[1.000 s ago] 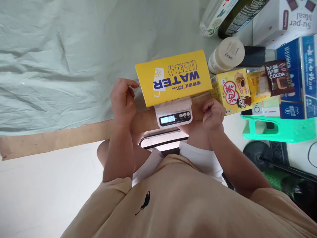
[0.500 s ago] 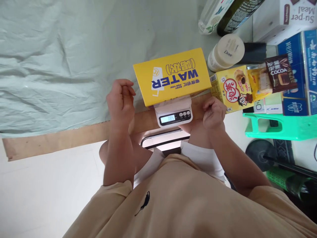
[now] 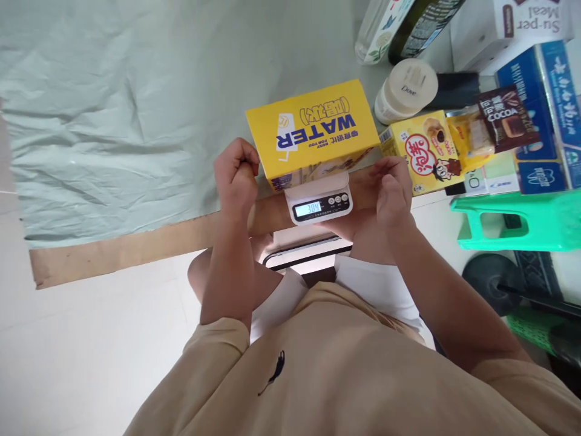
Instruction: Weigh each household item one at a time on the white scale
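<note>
A yellow box printed "WATER" (image 3: 313, 130) rests on a small white kitchen scale (image 3: 299, 197), whose display is lit and seems to read 384. My left hand (image 3: 236, 175) is curled into a fist beside the box's left edge, holding nothing that I can see. On the other side, my right hand (image 3: 394, 189) lies near the box's lower right corner, its fingers bent inward and nothing visible in them. Whether either hand touches the box is hard to make out.
To the right are a smaller yellow snack box (image 3: 426, 154), a brown cocoa packet (image 3: 508, 118), a white Dove jar (image 3: 406, 91), blue boxes (image 3: 529, 121) and two bottles at the top. A green stool (image 3: 544, 224) stands below them. Greenish cloth (image 3: 149, 91) covers the table.
Both hands have moved up closer to the sides of the box. The box appears tilted slightly, showing more of its front side. The display reading went from about 385 to 384.
</note>
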`<state>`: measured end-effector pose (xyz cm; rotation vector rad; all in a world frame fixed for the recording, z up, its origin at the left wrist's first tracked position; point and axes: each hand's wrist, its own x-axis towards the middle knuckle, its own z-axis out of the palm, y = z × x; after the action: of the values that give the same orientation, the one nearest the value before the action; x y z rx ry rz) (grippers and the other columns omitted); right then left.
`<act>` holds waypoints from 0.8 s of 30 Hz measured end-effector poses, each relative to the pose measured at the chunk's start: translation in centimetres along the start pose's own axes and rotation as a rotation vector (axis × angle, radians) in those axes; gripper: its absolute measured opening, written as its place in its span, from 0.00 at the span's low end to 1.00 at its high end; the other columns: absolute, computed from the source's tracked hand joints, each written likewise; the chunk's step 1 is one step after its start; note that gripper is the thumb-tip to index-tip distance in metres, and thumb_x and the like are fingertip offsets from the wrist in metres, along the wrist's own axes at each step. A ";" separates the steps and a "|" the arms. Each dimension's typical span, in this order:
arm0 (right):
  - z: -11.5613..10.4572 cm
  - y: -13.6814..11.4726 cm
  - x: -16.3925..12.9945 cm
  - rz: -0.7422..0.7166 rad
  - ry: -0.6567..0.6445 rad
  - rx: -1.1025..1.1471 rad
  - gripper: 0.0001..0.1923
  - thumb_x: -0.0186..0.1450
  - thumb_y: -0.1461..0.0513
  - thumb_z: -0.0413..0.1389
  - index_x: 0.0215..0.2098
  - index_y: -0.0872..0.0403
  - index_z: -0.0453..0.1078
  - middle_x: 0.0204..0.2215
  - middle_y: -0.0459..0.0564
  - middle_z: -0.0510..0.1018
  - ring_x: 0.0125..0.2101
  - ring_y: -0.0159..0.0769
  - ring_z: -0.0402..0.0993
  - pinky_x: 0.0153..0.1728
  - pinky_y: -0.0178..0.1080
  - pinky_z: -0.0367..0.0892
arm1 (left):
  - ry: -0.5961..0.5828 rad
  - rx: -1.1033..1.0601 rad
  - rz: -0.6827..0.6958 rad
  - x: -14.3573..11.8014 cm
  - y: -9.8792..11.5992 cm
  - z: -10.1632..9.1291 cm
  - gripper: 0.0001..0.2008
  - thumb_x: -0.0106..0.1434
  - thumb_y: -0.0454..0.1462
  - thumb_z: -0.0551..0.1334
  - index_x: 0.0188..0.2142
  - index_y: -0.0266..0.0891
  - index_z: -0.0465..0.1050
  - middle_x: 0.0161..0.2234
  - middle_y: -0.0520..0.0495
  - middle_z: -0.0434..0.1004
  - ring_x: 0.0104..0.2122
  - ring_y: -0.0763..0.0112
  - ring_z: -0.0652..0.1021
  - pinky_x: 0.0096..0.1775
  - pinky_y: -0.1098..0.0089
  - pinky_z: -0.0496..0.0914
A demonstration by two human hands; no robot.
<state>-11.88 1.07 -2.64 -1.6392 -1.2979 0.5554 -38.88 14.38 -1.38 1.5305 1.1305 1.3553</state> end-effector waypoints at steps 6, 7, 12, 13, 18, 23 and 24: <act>-1.3 -0.6 1.7 -0.116 0.044 0.030 0.25 0.68 0.39 0.49 0.50 0.47 0.67 0.43 0.53 0.73 0.47 0.46 0.77 0.50 0.55 0.79 | -0.008 0.046 0.047 -0.4 1.7 -2.0 0.18 0.73 0.48 0.60 0.28 0.45 0.68 0.22 0.51 0.61 0.25 0.68 0.64 0.30 0.62 0.59; -1.3 -1.1 2.1 -0.137 0.053 0.020 0.26 0.68 0.39 0.49 0.51 0.47 0.67 0.44 0.53 0.73 0.48 0.45 0.76 0.49 0.54 0.79 | 0.000 0.045 0.066 -0.5 1.9 -2.2 0.18 0.74 0.51 0.61 0.30 0.45 0.70 0.24 0.51 0.63 0.26 0.67 0.66 0.31 0.62 0.61; -1.9 -6.5 4.9 -0.179 0.086 -0.203 0.24 0.67 0.52 0.60 0.59 0.45 0.65 0.58 0.55 0.73 0.56 0.44 0.76 0.56 0.54 0.78 | 0.011 0.028 0.106 -0.9 1.6 -2.2 0.25 0.68 0.66 0.63 0.44 0.49 0.75 0.41 0.46 0.76 0.40 0.61 0.78 0.39 0.59 0.73; -2.1 -7.9 5.7 -0.229 0.047 -0.257 0.27 0.64 0.54 0.63 0.61 0.45 0.66 0.61 0.56 0.73 0.60 0.46 0.74 0.60 0.57 0.77 | -0.011 0.031 0.101 -0.9 1.3 -2.0 0.26 0.68 0.66 0.64 0.45 0.49 0.75 0.44 0.45 0.78 0.44 0.60 0.80 0.41 0.59 0.75; -1.1 -12.8 10.4 -0.443 -0.392 -0.544 0.44 0.55 0.55 0.74 0.68 0.43 0.67 0.76 0.55 0.60 0.79 0.61 0.53 0.80 0.67 0.53 | -0.082 0.023 0.110 -0.6 0.2 -1.5 0.23 0.67 0.60 0.66 0.48 0.47 0.75 0.45 0.45 0.79 0.46 0.61 0.81 0.43 0.63 0.78; 0.8 -12.9 13.7 -0.520 -0.705 -0.669 0.50 0.50 0.55 0.77 0.68 0.43 0.66 0.75 0.55 0.65 0.75 0.66 0.58 0.78 0.70 0.52 | -0.061 -0.004 0.048 -0.4 0.3 -1.5 0.22 0.64 0.58 0.68 0.46 0.46 0.74 0.45 0.46 0.79 0.45 0.62 0.81 0.42 0.65 0.78; 1.1 -12.9 14.1 -0.537 -0.724 -0.681 0.50 0.49 0.55 0.77 0.68 0.43 0.66 0.72 0.55 0.69 0.73 0.64 0.62 0.76 0.69 0.54 | -0.055 -0.018 0.034 -0.5 0.5 -1.6 0.23 0.63 0.58 0.70 0.45 0.46 0.74 0.45 0.46 0.79 0.45 0.62 0.81 0.42 0.64 0.78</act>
<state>-14.42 14.41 10.85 -1.5286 -2.5834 0.3955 -40.38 13.79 -0.85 1.5711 1.0596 1.3344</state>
